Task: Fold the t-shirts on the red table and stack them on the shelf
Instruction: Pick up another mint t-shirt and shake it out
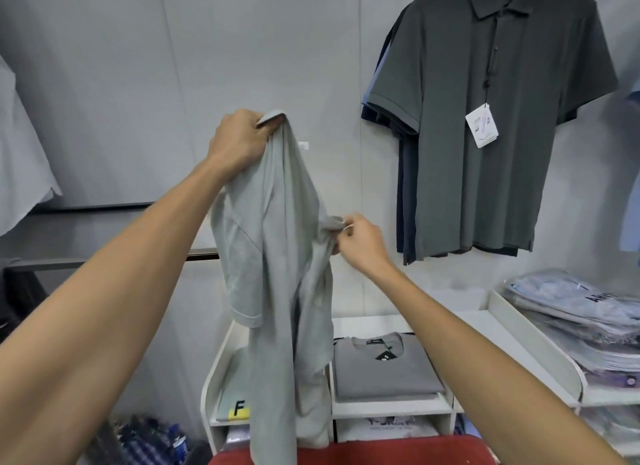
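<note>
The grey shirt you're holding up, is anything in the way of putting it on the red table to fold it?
Nothing visible. The grey shirt hangs from both hands right above the red table, whose visible strip is bare.

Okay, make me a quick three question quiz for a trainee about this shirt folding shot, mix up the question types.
1. True or false: the light grey t-shirt lies folded flat on the red table.
2. Which hand grips the shirt higher up: A left hand, B right hand?
3. What hangs on the wall at upper right?

Key
1. False; it hangs in the air from both hands.
2. A
3. A dark grey polo shirt with a white tag.
</note>
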